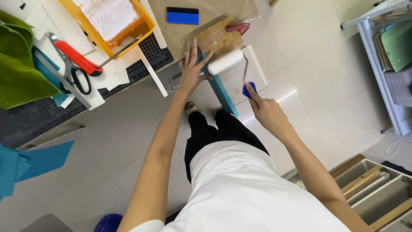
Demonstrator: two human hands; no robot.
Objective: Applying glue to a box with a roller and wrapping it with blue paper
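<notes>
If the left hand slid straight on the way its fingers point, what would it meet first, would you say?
Probably the brown board just beyond the left hand; the fingertips already reach its edge, though depth is unclear.

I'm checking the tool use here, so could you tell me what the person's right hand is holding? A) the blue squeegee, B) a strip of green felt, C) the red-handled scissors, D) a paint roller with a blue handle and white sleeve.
D: the right hand grips the blue handle of the paint roller, whose white sleeve lies over the teal strip that the left hand steadies.
</notes>
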